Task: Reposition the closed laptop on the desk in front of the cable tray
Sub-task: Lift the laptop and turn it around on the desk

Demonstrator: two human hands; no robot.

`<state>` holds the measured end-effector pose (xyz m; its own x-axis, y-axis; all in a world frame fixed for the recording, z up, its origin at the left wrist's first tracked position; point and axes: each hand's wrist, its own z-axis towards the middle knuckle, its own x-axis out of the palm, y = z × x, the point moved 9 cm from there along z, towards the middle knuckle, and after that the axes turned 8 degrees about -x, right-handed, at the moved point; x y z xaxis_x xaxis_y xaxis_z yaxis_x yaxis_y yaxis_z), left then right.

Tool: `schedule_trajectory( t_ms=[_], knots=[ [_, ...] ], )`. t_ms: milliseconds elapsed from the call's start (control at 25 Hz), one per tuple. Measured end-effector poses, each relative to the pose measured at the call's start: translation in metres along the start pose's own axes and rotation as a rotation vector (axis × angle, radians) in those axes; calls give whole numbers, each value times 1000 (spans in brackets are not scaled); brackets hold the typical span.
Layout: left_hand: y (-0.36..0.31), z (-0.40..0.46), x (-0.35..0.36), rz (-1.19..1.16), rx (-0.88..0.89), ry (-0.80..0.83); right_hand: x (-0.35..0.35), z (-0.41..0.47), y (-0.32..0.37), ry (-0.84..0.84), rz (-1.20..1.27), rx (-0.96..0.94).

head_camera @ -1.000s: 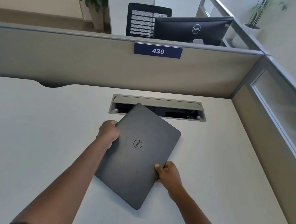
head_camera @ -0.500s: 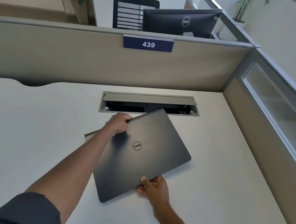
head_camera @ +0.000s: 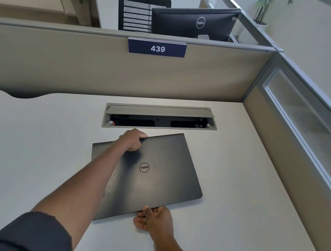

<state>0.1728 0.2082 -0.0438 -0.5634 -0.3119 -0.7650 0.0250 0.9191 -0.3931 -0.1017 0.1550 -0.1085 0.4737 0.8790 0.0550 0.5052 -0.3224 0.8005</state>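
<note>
Head camera is looking down on a pale desk (head_camera: 35,152) where the closed laptop (head_camera: 155,177) is lying just in front of the open cable tray (head_camera: 159,116), its long edges nearly but not quite parallel to it. The left hand (head_camera: 132,140) is gripping the far edge near the tray, and the right hand (head_camera: 155,218) is pinching the near edge, thumb on top. I'd say the job is mostly done: the laptop is sitting where it belongs, though slightly skewed. What is remaining, by my reckoning, is squaring it to the tray and letting go.
</note>
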Motion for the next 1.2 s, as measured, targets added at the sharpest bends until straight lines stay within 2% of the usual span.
schedule_trajectory(
  t_ms=[400,640,800,880,1000,1120,1200],
  knots=[
    [-4,12,8,-51,33,-134,4,2,9,-10,7,22],
    [8,3,15,-178,141,-228,0,3,8,-61,-34,62],
    [17,-28,33,-27,215,-284,-12,0,11,-53,-139,99],
    [35,-52,46,58,206,-327,-22,0,23,-38,-353,13],
    [68,-92,65,105,151,-352,-36,0,66,-63,-834,-311],
    [100,-136,76,96,50,-386,-54,2,113,-173,-997,-612],
    [116,-165,83,75,6,-400,-72,14,126,-258,-1166,-633]
  ],
)
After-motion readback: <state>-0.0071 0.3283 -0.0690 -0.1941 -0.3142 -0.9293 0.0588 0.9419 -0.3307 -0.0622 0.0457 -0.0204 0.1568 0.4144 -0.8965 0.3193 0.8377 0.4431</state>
